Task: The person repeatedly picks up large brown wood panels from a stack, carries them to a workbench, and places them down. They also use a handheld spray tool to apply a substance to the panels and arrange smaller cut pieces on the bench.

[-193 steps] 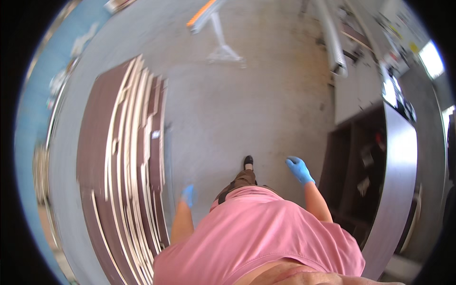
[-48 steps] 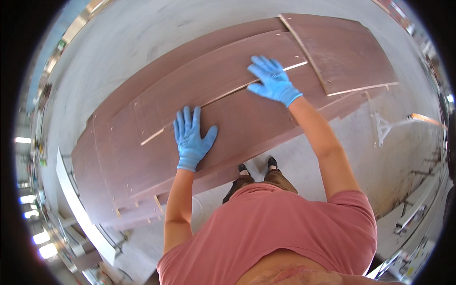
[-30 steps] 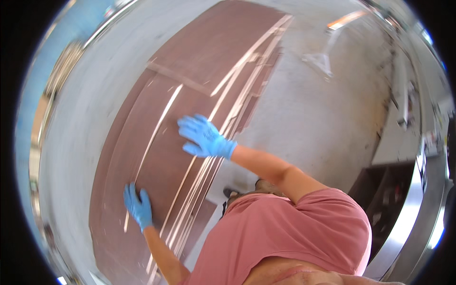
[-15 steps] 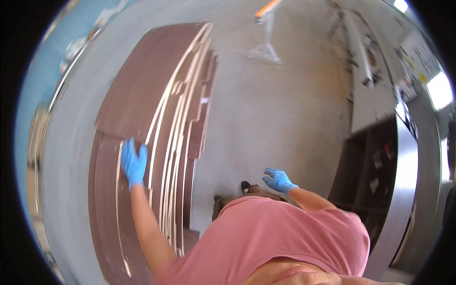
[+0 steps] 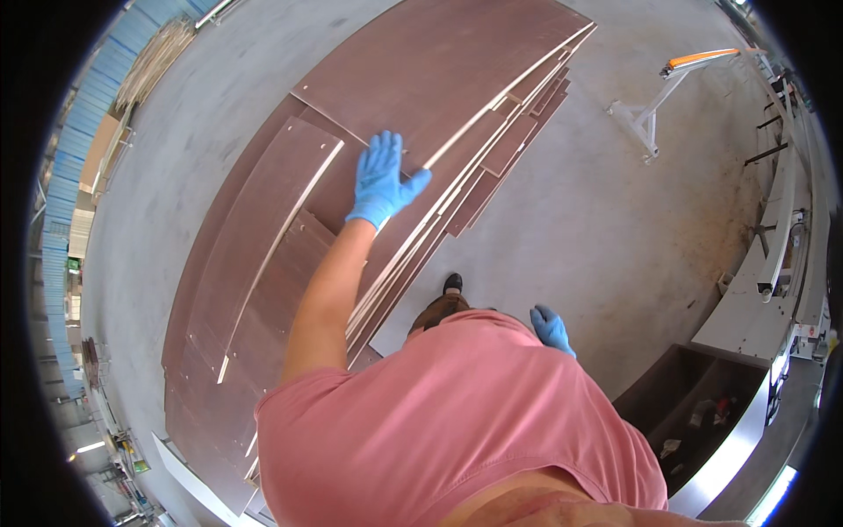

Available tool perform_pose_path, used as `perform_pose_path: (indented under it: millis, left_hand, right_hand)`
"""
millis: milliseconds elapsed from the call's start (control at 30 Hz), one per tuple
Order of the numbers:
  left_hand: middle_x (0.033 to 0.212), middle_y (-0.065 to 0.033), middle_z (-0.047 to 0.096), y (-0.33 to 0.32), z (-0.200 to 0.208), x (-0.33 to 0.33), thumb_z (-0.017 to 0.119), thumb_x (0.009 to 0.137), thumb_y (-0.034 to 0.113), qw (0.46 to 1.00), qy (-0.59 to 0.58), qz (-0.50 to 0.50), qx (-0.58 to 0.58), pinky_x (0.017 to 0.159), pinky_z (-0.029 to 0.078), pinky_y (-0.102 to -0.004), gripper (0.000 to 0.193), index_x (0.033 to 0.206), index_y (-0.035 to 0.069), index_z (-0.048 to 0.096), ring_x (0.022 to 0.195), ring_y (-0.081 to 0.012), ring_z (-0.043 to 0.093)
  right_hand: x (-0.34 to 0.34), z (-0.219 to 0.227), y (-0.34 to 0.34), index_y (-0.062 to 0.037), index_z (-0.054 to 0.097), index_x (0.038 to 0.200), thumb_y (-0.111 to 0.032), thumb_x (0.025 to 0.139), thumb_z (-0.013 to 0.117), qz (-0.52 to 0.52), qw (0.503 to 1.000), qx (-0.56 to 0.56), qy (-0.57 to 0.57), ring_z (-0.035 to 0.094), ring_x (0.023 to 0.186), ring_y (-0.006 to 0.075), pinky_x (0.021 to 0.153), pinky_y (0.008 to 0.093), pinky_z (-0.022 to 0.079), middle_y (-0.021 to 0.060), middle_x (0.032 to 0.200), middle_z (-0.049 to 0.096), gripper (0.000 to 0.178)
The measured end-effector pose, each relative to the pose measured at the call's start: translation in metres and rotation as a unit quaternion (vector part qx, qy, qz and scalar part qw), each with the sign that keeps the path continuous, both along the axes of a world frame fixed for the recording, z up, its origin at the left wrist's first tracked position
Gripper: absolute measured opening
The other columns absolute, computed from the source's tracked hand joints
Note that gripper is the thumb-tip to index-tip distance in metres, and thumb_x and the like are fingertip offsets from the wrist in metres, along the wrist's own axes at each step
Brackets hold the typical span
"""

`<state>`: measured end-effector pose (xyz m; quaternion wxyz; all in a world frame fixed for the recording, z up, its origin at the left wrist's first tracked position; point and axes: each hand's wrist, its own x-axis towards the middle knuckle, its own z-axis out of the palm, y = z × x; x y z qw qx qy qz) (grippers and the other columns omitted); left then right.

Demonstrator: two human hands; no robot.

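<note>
My left hand (image 5: 384,180), in a blue glove, lies spread at the near edge of a large brown board (image 5: 439,75). Its fingers point toward the far side, with the thumb out to the right. Beneath and around it is a stack of brown panels with pale edges, including a narrower panel (image 5: 259,224) to the left. At my right side hangs my right hand (image 5: 551,329), also gloved in blue, away from the stack. Its fingers are loosely bent, nothing shows in them, and my shirt partly covers the wrist.
An orange-topped white stand (image 5: 650,114) is on the floor at the far right. Nearer on that side, a dark open compartment (image 5: 650,386) holds small items beside a long grey machine bed (image 5: 742,303). Thin strips (image 5: 158,61) are bundled by the blue wall at the far left.
My view has turned, so the stack now runs toward the upper right. My left hand has moved farther along the boards to the large one's edge. My right hand has dropped closer to my side.
</note>
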<state>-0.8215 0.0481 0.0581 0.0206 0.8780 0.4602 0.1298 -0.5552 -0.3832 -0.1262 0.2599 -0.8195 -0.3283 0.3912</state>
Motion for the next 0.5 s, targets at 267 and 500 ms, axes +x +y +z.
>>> perform_pose_path:
  millis: [267,500]
  left_hand:
    - [0.124,-0.0130,0.072,0.057,0.052,0.000,0.069,0.094,0.048,0.995,-0.089,-0.031,-0.009,0.112,0.039,-0.0549,0.046,0.117,0.008,0.072,0.121,-0.0322,0.064]
    - [0.111,-0.0192,0.056,0.117,0.030,0.011,0.074,0.081,0.059,0.986,-0.059,-0.047,0.146,0.093,0.041,-0.0606,0.066,0.109,0.002,0.060,0.108,-0.0389,0.054]
  right_hand:
    - [0.004,0.018,0.112,0.0010,0.068,0.130,-0.046,0.098,0.062,-0.012,0.999,0.046,-0.013,0.068,0.120,0.0379,0.102,0.0432,0.053,0.0258,0.126,0.071,0.058]
    - [-0.011,-0.001,0.075,0.0022,0.069,0.128,-0.044,0.099,0.062,0.002,0.999,-0.027,-0.023,0.068,0.120,0.0386,0.102,0.0436,0.053,0.0255,0.124,0.072,0.055]
